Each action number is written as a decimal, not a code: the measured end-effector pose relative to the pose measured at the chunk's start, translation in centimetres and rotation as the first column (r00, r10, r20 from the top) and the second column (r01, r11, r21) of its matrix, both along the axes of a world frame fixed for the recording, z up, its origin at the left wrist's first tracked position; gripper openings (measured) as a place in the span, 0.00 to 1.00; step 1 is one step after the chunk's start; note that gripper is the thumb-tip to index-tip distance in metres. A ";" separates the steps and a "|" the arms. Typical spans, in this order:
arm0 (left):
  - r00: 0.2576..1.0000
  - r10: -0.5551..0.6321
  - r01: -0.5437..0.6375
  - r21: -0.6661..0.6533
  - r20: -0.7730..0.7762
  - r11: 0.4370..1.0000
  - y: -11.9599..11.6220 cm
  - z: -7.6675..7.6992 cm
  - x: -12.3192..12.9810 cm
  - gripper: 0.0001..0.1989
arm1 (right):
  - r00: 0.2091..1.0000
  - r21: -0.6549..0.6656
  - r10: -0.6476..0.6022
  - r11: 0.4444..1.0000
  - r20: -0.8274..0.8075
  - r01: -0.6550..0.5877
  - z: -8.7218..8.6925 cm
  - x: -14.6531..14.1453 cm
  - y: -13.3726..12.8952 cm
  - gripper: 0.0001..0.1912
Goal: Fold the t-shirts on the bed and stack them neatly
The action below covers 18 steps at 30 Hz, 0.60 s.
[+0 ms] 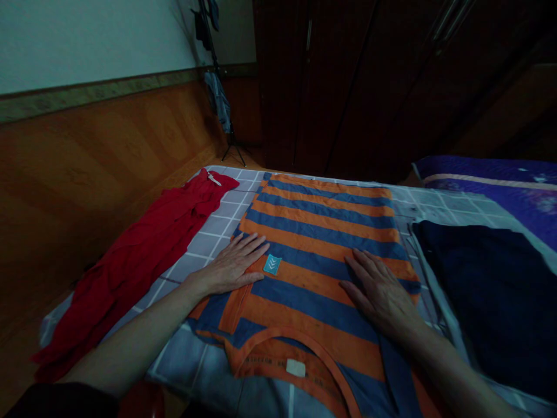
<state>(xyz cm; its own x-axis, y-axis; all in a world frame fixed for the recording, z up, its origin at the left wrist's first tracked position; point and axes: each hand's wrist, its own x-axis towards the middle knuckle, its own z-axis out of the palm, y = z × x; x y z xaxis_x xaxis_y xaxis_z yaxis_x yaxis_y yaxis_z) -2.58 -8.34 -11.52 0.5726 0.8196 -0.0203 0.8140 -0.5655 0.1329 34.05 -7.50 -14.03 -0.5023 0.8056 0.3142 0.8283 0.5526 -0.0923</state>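
Dim room: pale upper wall (87, 40) with a glossy orange-brown lower wall (108, 151) at left, dark brown wooden wardrobe (339, 87) across the top, bed with a grey sheet patterned in white lines (217, 220) below. Left hand (235, 264), left of centre: laid flat, palm down, fingers extended, gripping nothing, on the left edge of a short-sleeved cloth shirt in wide orange and blue stripes (313, 267). Right hand (383, 293), right of centre: palm down, fingers extended and slightly spread, likewise gripping nothing, on the shirt's right side. Shirt: spread over the middle of the frame, round orange collar (285, 332) at lower centre, hem toward the top. Small rectangular teal patch with pale chevrons (272, 265): on the shirt, just beside the left hand's fingers. Small white label (296, 368): inside the collar. Long, rumpled red cloth garment (148, 261): left side, apart from the shirt. Folded dark navy cloth (491, 290): right side, near the shirt. Purple patterned cloth (491, 181): right edge, above the navy piece. Slim black stand (213, 52): upper left of centre, blue cloth (217, 101) hanging from it.
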 end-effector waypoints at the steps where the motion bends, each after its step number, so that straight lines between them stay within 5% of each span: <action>1: 1.000 -0.005 0.005 -0.005 -0.009 1.000 0.0 0.0 0.0 0.34 | 1.000 -0.002 -0.002 1.000 0.008 0.002 0.1 -0.1 0.0 0.28; 6: 0.998 0.030 -0.030 -0.001 0.062 1.000 -0.5 0.9 0.2 0.34 | 1.000 -0.001 -0.023 1.000 0.017 0.023 2.2 -0.2 -0.8 0.26; 11: 0.976 0.017 -0.009 -0.040 0.218 0.999 -4.0 3.9 -0.6 0.21 | 1.000 0.024 -0.005 1.000 0.005 0.004 5.1 0.6 -5.6 0.24; 15: 0.980 -0.064 0.096 -0.172 0.186 0.980 -7.8 5.4 -1.4 0.10 | 0.999 0.038 0.052 0.998 0.015 -0.053 4.6 1.7 -11.6 0.23; 18: 0.990 -0.071 0.093 -0.194 0.120 0.977 -10.2 5.0 -2.1 0.07 | 0.998 -0.002 0.058 0.998 0.012 -0.058 3.3 3.0 -15.4 0.25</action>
<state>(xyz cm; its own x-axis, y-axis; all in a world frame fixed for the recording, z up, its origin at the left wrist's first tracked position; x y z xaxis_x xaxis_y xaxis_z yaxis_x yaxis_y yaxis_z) -4.73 -18.52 -6.52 0.6455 0.7558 -0.1100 0.7397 -0.5829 0.3362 37.07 -22.91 -10.72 -0.5523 0.7751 0.3068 0.7957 0.5999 -0.0830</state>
